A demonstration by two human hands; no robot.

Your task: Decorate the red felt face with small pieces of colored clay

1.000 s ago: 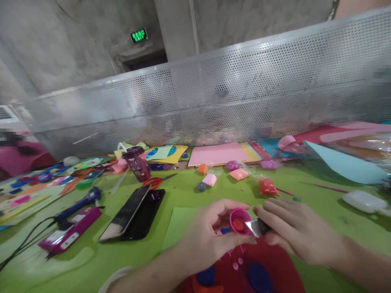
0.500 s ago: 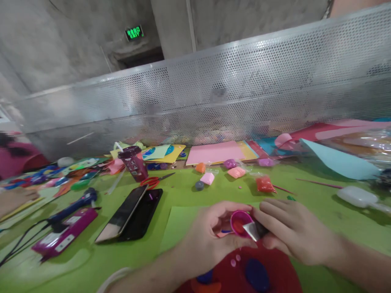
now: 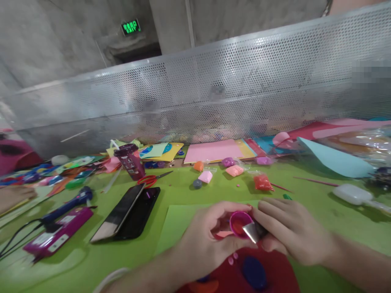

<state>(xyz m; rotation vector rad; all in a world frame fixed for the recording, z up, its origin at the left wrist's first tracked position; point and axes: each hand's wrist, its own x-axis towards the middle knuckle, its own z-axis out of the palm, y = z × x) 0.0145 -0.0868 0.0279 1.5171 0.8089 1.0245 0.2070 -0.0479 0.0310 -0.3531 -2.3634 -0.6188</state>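
Observation:
My left hand (image 3: 210, 232) is curled around a small magenta cap (image 3: 233, 223), its open mouth facing me and red material inside. Closed beside it, my right hand (image 3: 293, 232) grips a flat-bladed tool (image 3: 251, 232) with a dark handle. The metal blade lies against the cap's rim; whether its tip goes inside I cannot tell. Below both hands is a red sheet (image 3: 281, 272) bearing a dark blue oval (image 3: 254, 272), small pink dots (image 3: 231, 260) and a partly hidden orange piece (image 3: 204, 286).
Red-handled scissors (image 3: 149, 180), a purple cup (image 3: 130, 162) and phones (image 3: 117, 215) stand or lie to the left, near a glue gun (image 3: 70, 205) and a power strip (image 3: 59, 234). Bagged clay (image 3: 262, 182) and coloured paper (image 3: 214, 151) lie beyond my hands. A perforated metal panel (image 3: 244, 89) rises behind.
The view has shifted slightly, moving the table items a little leftward. Both hands keep nearly the same pose, with the blade still at the cap's rim.

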